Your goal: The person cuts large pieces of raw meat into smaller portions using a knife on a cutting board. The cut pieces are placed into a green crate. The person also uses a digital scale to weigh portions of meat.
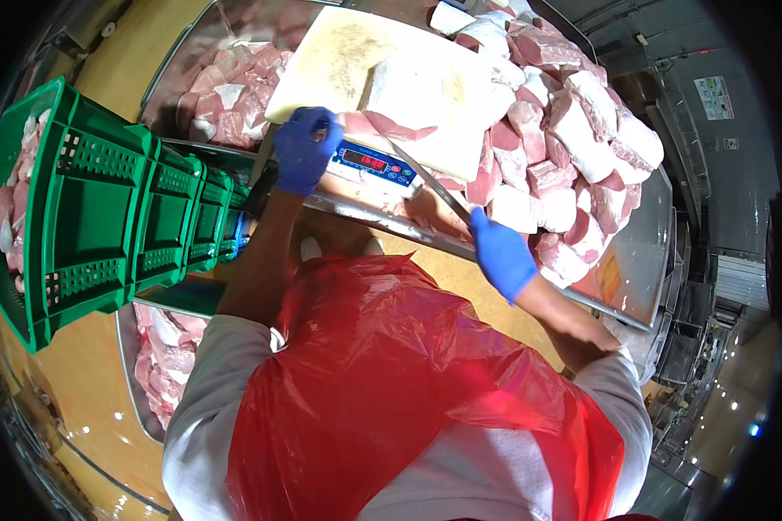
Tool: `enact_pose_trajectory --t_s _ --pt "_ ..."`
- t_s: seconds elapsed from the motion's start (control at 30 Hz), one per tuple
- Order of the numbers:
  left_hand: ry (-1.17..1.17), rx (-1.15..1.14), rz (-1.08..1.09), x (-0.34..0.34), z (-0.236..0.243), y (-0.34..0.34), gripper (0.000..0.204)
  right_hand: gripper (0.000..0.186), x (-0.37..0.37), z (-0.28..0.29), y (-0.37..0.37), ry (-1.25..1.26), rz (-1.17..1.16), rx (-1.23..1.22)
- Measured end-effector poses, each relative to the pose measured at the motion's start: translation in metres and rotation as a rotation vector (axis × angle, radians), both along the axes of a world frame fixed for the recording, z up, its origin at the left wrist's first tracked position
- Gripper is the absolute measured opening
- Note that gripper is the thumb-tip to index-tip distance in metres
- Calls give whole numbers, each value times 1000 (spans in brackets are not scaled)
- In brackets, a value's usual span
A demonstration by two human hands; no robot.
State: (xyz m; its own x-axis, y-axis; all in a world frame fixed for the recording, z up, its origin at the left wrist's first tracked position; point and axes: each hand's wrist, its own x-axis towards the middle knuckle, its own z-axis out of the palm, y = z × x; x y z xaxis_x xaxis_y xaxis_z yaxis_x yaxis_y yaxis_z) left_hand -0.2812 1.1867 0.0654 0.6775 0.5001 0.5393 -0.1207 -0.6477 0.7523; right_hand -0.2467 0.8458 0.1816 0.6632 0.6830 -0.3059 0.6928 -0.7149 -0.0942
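My left hand (307, 152), in a blue glove, is curled at the cutting board's near-left edge, beside the scale's display (365, 160); whether its fingers hold anything I cannot make out. My right hand (502, 253), also blue-gloved, grips a long knife (434, 186), whose blade angles up-left over the display toward a pale slab of pork (400, 95) with a pink cut face on the cream cutting board (322, 61).
A large heap of pork (573, 139) covers the steel table's right side. A steel tub of meat (226, 104) is at upper left. Stacked green crates (92, 208) stand left, above another meat tray (161, 356). A yellowish floor (61, 408) shows below.
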Motion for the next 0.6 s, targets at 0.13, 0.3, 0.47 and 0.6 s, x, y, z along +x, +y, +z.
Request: enact_pose_trajectory --t_s 0.13,0.3,0.47,0.6 --pt "-22 -562 -137 -2 2 11 12 16 -8 46 2 22 2 94" --pt "-106 150 13 21 -3 -10 14 23 11 24 99 -100 141 535" --pt "146 -116 -57 17 3 -19 19 25 34 2 171 -82 69 349" --pt "-67 63 22 5 4 -7 19 22 26 -14 100 -48 169 200"
